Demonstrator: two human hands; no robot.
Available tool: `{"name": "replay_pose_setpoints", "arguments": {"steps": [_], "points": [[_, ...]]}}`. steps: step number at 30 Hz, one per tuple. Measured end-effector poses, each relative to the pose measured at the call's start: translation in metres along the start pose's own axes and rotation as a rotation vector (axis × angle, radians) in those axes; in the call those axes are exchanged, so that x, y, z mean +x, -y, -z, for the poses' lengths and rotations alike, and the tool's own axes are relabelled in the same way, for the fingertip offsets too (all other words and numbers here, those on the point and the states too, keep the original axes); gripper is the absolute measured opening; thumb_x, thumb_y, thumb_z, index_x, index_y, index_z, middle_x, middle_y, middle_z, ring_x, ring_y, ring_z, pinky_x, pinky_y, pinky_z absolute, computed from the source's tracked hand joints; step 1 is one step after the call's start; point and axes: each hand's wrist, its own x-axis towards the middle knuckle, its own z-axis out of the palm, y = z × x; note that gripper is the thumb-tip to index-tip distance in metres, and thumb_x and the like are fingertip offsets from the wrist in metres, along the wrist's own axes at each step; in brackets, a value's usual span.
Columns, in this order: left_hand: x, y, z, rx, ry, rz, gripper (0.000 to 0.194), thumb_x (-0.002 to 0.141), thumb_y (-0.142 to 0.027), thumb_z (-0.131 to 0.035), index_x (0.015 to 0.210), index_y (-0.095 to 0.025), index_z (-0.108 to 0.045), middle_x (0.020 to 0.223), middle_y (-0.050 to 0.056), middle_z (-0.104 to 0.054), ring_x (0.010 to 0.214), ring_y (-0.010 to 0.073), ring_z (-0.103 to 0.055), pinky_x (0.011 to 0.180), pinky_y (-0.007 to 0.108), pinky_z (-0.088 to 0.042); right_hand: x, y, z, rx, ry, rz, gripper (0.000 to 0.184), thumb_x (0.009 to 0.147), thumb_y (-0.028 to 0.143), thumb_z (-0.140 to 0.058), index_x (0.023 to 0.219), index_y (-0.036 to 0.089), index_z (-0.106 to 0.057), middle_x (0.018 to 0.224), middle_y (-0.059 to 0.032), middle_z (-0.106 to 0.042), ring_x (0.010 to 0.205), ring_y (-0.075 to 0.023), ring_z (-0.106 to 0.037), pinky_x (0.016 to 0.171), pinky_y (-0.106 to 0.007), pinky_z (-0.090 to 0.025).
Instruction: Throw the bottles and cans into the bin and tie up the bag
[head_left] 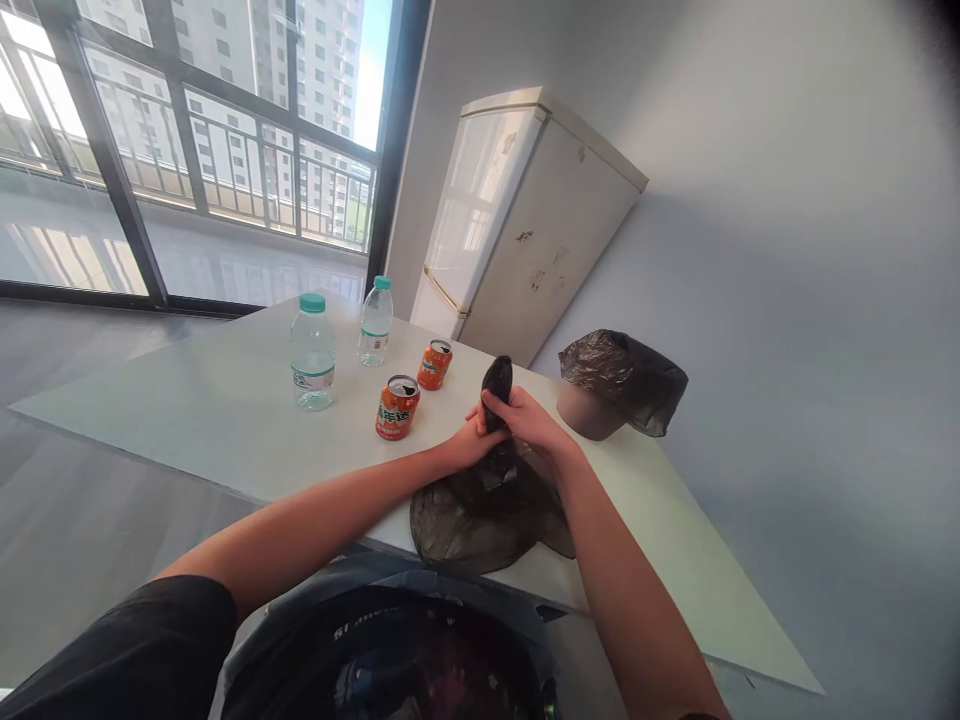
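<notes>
A black plastic bag point(480, 515) spreads over the near edge of the white table point(225, 400), its gathered top rising as a dark bunch. My left hand point(471, 447) is closed around the bag just below that bunch. Against it, my right hand point(529, 412) grips the bunched part from the right, thumb on top. To the left of my hands stand two orange drink cans, the nearer can point(397, 410) and the farther can point(435, 365), both upright with opened tops.
Two clear bottles with teal caps, a nearer bottle point(313, 355) and a farther bottle point(375, 322), stand behind the cans. On the right, a brown bin point(589, 412) is covered by a black bag point(626, 375). A white fridge point(525, 220) stands beyond the table.
</notes>
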Motion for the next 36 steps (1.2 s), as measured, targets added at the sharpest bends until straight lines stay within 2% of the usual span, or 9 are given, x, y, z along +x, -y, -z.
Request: {"name": "replay_pose_setpoints", "arguments": {"steps": [4,7,14,19,22,25,29,33,36], "points": [[0.000,-0.003,0.002,0.068,0.243,0.015,0.047,0.091,-0.064,-0.067,0.088,-0.017,-0.076,0.079,0.006,-0.072,0.077,0.0202,-0.065,0.081,0.035,-0.056,0.004,0.016,-0.008,0.274,-0.221,0.089,0.072,0.082,0.091,-0.060,0.066,0.023,-0.044,0.056,0.0063,-0.036,0.054,-0.0142,-0.052,0.064,-0.032,-0.054],[0.000,0.002,0.001,0.165,0.349,0.046,0.051,0.093,-0.066,-0.062,0.085,-0.018,-0.077,0.080,0.006,-0.072,0.076,0.0186,-0.062,0.080,0.033,-0.052,-0.001,0.046,0.009,0.338,-0.371,0.196,0.076,0.081,0.099,-0.048,0.069,0.025,-0.032,0.060,0.0082,-0.022,0.046,-0.0096,-0.023,0.042,-0.026,-0.033],[-0.008,0.013,0.000,0.201,0.505,0.175,0.037,0.102,-0.048,-0.048,0.091,-0.020,-0.070,0.056,-0.005,-0.047,0.053,0.0135,-0.042,0.061,0.029,-0.039,-0.027,0.113,0.086,0.263,-0.653,0.494,0.077,0.084,0.095,-0.052,0.068,0.024,-0.024,0.061,0.0069,-0.014,0.048,-0.0102,-0.010,0.039,-0.027,-0.015],[-0.005,0.017,0.002,0.122,0.444,0.095,0.029,0.076,-0.019,-0.071,0.104,-0.020,-0.070,0.095,0.005,-0.075,0.088,0.0208,-0.067,0.084,0.034,-0.049,-0.048,0.131,0.115,0.225,-0.764,0.480,0.073,0.089,0.089,-0.054,0.069,0.025,-0.025,0.061,0.0063,-0.014,0.048,-0.0114,-0.011,0.040,-0.029,-0.014],[0.004,0.014,0.006,-0.215,0.314,0.099,0.051,0.068,-0.014,-0.070,0.118,-0.021,-0.069,0.133,0.013,-0.073,0.125,0.0285,-0.066,0.104,0.040,-0.047,-0.050,0.123,0.109,0.322,-0.691,0.358,0.071,0.086,0.090,-0.058,0.070,0.025,-0.032,0.062,0.0062,-0.021,0.048,-0.0109,-0.015,0.039,-0.029,-0.015],[0.009,0.006,0.011,-0.627,0.398,0.124,0.047,0.080,-0.027,-0.065,0.125,-0.015,-0.070,0.148,0.019,-0.066,0.140,0.0325,-0.058,0.117,0.047,-0.038,-0.038,0.098,0.091,0.524,-0.511,0.259,0.070,0.080,0.092,-0.062,0.074,0.025,-0.042,0.063,0.0055,-0.031,0.048,-0.0101,-0.023,0.038,-0.028,-0.019],[0.005,-0.004,0.006,-0.811,0.525,0.150,0.060,0.094,-0.057,-0.067,0.134,-0.013,-0.068,0.148,0.023,-0.064,0.139,0.0348,-0.059,0.120,0.051,-0.036,-0.006,0.052,0.051,0.673,-0.352,0.174,0.052,0.076,0.055,-0.090,0.079,0.021,-0.051,0.065,0.0069,-0.038,0.049,-0.0065,-0.026,0.041,-0.022,-0.024],[-0.003,-0.008,-0.002,-0.681,0.543,0.143,0.054,0.084,-0.047,-0.086,0.122,-0.013,-0.068,0.099,0.013,-0.076,0.104,0.0296,-0.075,0.106,0.047,-0.049,0.025,0.022,0.015,0.739,-0.357,0.054,0.041,0.082,0.039,-0.088,0.079,0.020,-0.053,0.061,0.0080,-0.039,0.047,-0.0051,-0.025,0.040,-0.019,-0.024],[-0.007,-0.007,-0.002,-0.613,0.590,0.253,0.035,0.091,-0.037,-0.080,0.115,-0.016,-0.065,0.060,-0.008,-0.049,0.055,0.0123,-0.058,0.078,0.035,-0.057,0.034,0.019,0.021,0.820,-0.395,0.034,0.042,0.093,0.048,-0.078,0.077,0.020,-0.050,0.058,0.0098,-0.032,0.045,-0.0049,-0.016,0.039,-0.019,-0.018]]}}
